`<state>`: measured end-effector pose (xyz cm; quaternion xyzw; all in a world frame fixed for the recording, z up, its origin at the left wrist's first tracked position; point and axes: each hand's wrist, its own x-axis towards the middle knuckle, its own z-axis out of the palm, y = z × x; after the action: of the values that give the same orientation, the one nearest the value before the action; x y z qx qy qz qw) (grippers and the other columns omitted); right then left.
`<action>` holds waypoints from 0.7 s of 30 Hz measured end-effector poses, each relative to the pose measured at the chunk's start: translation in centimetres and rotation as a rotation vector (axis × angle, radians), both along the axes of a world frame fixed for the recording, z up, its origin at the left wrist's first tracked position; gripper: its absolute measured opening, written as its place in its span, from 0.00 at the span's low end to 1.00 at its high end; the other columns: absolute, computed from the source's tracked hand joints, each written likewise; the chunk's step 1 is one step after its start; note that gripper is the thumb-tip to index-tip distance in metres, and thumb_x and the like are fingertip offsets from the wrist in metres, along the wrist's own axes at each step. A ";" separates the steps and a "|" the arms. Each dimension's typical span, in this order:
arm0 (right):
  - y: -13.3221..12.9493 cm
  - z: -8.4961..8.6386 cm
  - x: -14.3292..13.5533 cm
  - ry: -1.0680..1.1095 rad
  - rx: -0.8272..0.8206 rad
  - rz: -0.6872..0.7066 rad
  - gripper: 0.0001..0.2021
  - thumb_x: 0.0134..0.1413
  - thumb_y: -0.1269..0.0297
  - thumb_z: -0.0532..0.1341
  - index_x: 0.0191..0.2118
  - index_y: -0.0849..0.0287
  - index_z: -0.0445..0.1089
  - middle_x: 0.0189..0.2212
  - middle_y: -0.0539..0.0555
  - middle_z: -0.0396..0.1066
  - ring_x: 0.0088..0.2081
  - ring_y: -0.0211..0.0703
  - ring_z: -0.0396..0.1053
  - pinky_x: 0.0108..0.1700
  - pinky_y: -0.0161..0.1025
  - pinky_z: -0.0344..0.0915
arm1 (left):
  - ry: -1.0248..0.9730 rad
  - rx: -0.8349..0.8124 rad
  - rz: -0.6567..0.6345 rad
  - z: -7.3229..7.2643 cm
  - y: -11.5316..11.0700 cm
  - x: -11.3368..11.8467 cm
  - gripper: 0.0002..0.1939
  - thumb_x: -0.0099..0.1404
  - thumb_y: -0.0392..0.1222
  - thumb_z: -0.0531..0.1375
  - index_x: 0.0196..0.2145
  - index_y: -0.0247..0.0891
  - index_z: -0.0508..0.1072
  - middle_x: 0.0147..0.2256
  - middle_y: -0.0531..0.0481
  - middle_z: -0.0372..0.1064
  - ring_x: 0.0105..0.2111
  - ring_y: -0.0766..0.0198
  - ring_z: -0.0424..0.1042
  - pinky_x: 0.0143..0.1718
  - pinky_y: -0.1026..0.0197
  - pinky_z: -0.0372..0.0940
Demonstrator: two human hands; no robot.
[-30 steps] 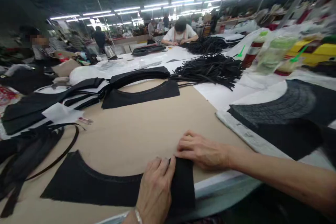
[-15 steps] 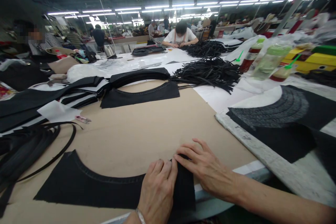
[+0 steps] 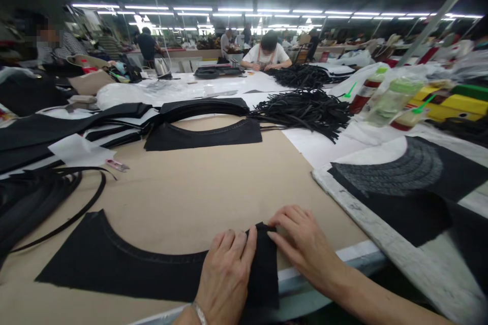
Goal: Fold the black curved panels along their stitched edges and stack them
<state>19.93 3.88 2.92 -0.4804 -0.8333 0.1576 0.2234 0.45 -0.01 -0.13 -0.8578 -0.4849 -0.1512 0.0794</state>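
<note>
A black fabric piece [image 3: 148, 271] with a curved upper edge lies along the front of the tan board [image 3: 206, 183]. My left hand [image 3: 227, 269] rests on its right part, fingers stretched out and pressing it down. At the upper right corner, my right hand [image 3: 301, 233] pinches the fabric edge between thumb and fingers; the edge looks folded over there. A faint stitched or creased line follows the curve. Another curved black piece [image 3: 206, 137] lies at the far side of the board.
Black strips [image 3: 38, 203] and a pink thread snipper [image 3: 117, 165] lie at left. A tangle of black strips [image 3: 305, 111], bottles [image 3: 396, 99] and a yellow box [image 3: 461, 104] stand farther back. Patterned black fabric [image 3: 392, 167] covers the right-hand table. A co-worker [image 3: 267, 53] sits opposite.
My right hand has shifted slightly right, away from my left fingers, to the fabric's corner. My left hand stays on the piece, and the view has tilted a little.
</note>
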 end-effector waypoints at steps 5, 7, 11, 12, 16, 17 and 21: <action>0.7 0.1 -1.1 -0.030 -0.071 -0.115 0.03 0.54 0.66 0.61 0.31 0.55 0.68 0.33 0.49 0.66 0.39 0.44 0.63 0.41 0.43 0.51 | -0.004 0.005 0.007 0.3 0.0 0.2 0.29 0.56 0.24 0.51 0.56 0.33 0.63 0.40 0.48 0.69 0.39 0.58 0.65 0.44 0.55 0.62; 1.0 0.0 -1.6 -0.043 -0.079 -0.139 0.05 0.54 0.66 0.61 0.28 0.55 0.67 0.31 0.49 0.66 0.38 0.44 0.64 0.40 0.43 0.51 | -0.008 0.012 0.014 0.3 0.2 0.3 0.28 0.57 0.24 0.51 0.56 0.34 0.63 0.40 0.48 0.69 0.38 0.59 0.65 0.43 0.55 0.62; 1.4 -0.5 -2.1 -0.047 -0.080 -0.169 0.06 0.52 0.70 0.60 0.26 0.56 0.67 0.30 0.49 0.66 0.37 0.43 0.64 0.39 0.42 0.51 | -0.012 0.036 0.027 0.3 0.3 0.5 0.27 0.58 0.26 0.52 0.56 0.35 0.64 0.38 0.49 0.69 0.37 0.59 0.65 0.42 0.56 0.62; 1.4 -0.7 -2.1 -0.043 -0.080 -0.175 0.06 0.52 0.70 0.59 0.26 0.56 0.67 0.30 0.49 0.66 0.36 0.43 0.63 0.39 0.42 0.51 | -0.014 0.046 0.030 0.3 0.3 0.5 0.27 0.58 0.26 0.52 0.55 0.35 0.64 0.38 0.49 0.69 0.37 0.59 0.65 0.42 0.56 0.62; 1.5 -1.2 -2.1 -0.025 -0.084 -0.177 0.07 0.52 0.71 0.58 0.25 0.56 0.66 0.28 0.48 0.65 0.35 0.42 0.63 0.38 0.41 0.51 | -0.020 0.048 0.036 0.4 0.3 0.6 0.25 0.60 0.27 0.52 0.55 0.35 0.64 0.38 0.49 0.69 0.37 0.59 0.65 0.42 0.56 0.62; 1.5 -1.2 -2.0 -0.024 -0.084 -0.179 0.07 0.52 0.71 0.58 0.25 0.56 0.65 0.28 0.49 0.65 0.34 0.42 0.63 0.38 0.41 0.51 | -0.021 0.043 0.036 0.4 0.3 0.6 0.25 0.60 0.27 0.52 0.55 0.35 0.64 0.38 0.49 0.69 0.37 0.59 0.65 0.42 0.56 0.62; 1.6 -1.2 -2.2 -0.027 -0.082 -0.190 0.07 0.52 0.71 0.57 0.24 0.56 0.65 0.27 0.49 0.65 0.34 0.43 0.63 0.38 0.42 0.51 | -0.024 0.036 0.036 0.3 0.2 0.7 0.24 0.61 0.28 0.52 0.56 0.35 0.64 0.37 0.49 0.69 0.37 0.59 0.66 0.42 0.55 0.61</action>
<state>17.73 5.50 1.71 -0.5680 -0.7799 0.1632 0.2061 1.12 0.17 0.17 -0.8455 -0.4982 -0.1686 0.0919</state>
